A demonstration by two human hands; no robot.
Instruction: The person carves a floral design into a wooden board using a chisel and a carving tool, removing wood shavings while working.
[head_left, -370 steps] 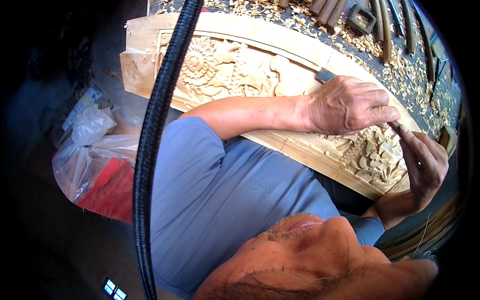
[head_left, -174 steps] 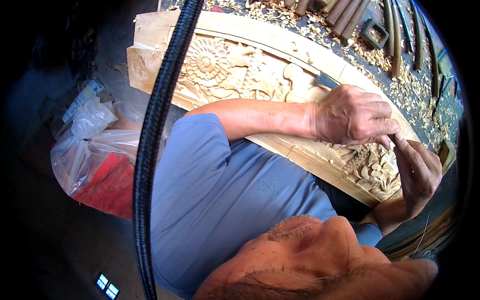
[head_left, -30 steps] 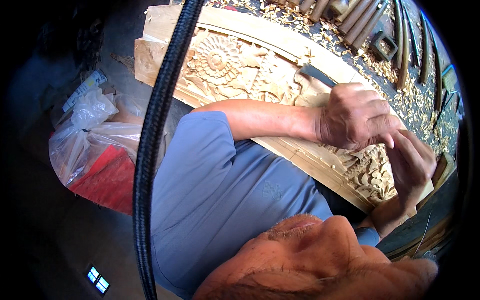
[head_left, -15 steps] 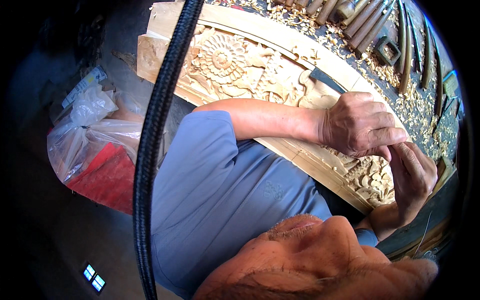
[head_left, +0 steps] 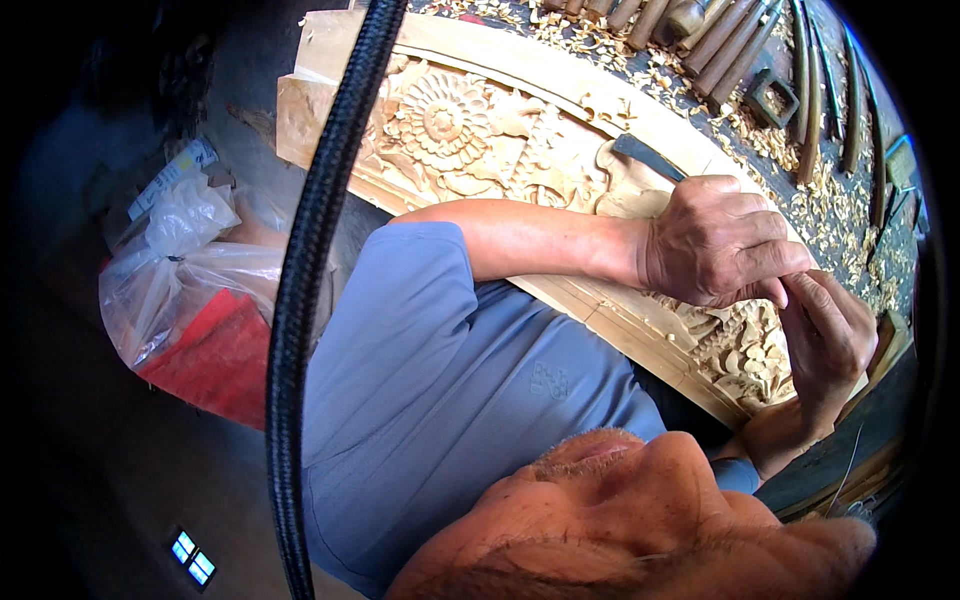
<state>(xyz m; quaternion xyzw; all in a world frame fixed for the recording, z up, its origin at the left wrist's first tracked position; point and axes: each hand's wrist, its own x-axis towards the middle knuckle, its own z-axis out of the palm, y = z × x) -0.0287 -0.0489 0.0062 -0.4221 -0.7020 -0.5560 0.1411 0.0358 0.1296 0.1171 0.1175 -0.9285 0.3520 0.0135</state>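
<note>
A pale carved wooden panel (head_left: 470, 130) with flowers and leaves in relief lies slanted across the bench. My left hand (head_left: 715, 240) rests on its right part, fisted around a carving chisel (head_left: 645, 158) whose dark end sticks out above the knuckles. My right hand (head_left: 830, 340) sits just below and to the right. Its fingers pinch at the chisel's lower end against the left fingertips, over the fine leaf carving (head_left: 745, 350). The cutting tip is hidden by the fingers.
Several wooden-handled carving tools (head_left: 720, 50) lie in a row at the back among wood shavings (head_left: 830, 210). A thick black cable (head_left: 310, 270) hangs down the left of the view. Clear plastic bags with something red (head_left: 200, 330) sit on the floor at the left.
Both hands stay on the chisel at the panel's right end. The right hand has closed up against the left fingertips, and the view has shifted slightly.
</note>
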